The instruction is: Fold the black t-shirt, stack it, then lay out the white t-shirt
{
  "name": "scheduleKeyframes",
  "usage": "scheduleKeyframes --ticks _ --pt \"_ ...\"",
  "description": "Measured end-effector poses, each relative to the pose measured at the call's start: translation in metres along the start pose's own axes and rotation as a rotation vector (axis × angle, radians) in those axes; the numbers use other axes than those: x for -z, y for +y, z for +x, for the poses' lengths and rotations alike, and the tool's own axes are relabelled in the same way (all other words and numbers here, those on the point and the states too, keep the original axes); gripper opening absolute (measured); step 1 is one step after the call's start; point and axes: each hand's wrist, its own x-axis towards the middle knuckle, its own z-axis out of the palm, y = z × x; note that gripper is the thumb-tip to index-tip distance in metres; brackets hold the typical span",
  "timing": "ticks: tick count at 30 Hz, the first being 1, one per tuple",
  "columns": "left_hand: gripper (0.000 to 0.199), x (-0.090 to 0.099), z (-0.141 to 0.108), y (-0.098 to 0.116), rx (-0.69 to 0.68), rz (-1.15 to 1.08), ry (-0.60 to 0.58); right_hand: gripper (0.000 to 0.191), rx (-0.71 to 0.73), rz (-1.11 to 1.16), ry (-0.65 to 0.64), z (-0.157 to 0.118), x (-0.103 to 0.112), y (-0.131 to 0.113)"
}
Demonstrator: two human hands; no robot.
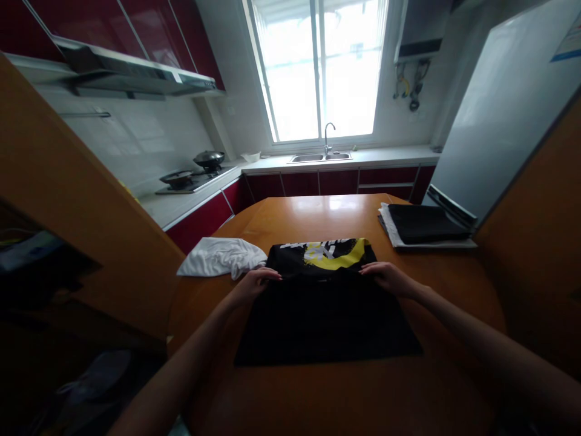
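A black T-shirt (327, 321) lies on the wooden table in front of me. Its far part is folded over, with a yellow and white print facing up. My left hand (255, 283) pinches the shirt's left side near the collar edge of the folded part. On the opposite side, my right hand (389, 278) grips the same edge between thumb and fingers. The near half of the shirt spreads flat toward me. Just beyond my left hand rests a crumpled white cloth (220, 255), close against the shirt.
A stack of folded dark and white clothes (424, 224) sits at the table's (295, 215) right. Behind are a counter with a sink (318, 157), a stove with pans (209, 159) at left, and a fridge (494, 109) at right.
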Motion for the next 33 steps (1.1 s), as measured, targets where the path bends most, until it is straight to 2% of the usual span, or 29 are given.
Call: scheduleKeyframes --ticks 2,3,6,9,12,15,18,20,23,25,27,29,31,33 --pt "0.035 0.008 0.007 -0.002 0.017 -0.037 -0.007 0.034 0.006 0.020 0.016 0.003 0.002 0.001" --pt "0.033 0.010 0.014 -0.004 0.060 -0.062 0.038 0.031 -0.028 0.010 0.071 0.007 0.002 0.002" --pt "0.028 0.011 0.044 -0.011 0.346 -0.131 0.233 0.024 -0.287 -0.066 0.345 0.031 0.002 0.011" --pt "0.029 0.004 0.085 -0.016 0.648 -0.140 0.319 0.033 -0.553 -0.136 0.497 0.069 0.003 0.017" --pt "0.034 0.000 0.118 -0.019 0.713 -0.108 0.339 0.037 -0.674 -0.093 0.581 0.104 0.005 0.023" --pt "0.038 0.000 0.132 -0.024 0.657 -0.079 0.386 0.030 -0.710 0.038 0.631 0.121 0.005 0.030" --pt "0.042 0.000 0.131 -0.030 0.573 -0.065 0.424 0.030 -0.680 0.086 0.617 0.122 0.006 0.039" --pt "0.037 -0.002 0.129 -0.032 0.531 -0.046 0.434 0.031 -0.660 0.088 0.598 0.118 0.006 0.041" --pt "0.029 -0.008 0.125 -0.026 0.488 0.016 0.458 0.029 -0.629 -0.122 0.570 0.110 0.006 0.031" --pt "0.032 -0.012 0.116 -0.015 0.411 0.087 0.476 0.022 -0.498 -0.334 0.553 0.101 0.003 0.015" --pt "0.039 -0.016 0.098 -0.002 0.235 0.169 0.381 0.018 -0.276 -0.420 0.459 0.086 -0.003 -0.003" --pt "0.048 -0.020 0.072 0.010 0.039 0.224 0.164 0.020 -0.088 -0.407 0.286 0.065 -0.011 -0.017" --pt "0.056 -0.024 0.047 0.018 -0.056 0.228 -0.039 0.021 -0.012 -0.388 0.126 0.043 -0.018 -0.024" --pt "0.047 -0.028 0.027 0.021 -0.067 0.221 -0.120 0.018 0.000 -0.381 0.039 0.025 -0.023 -0.026"
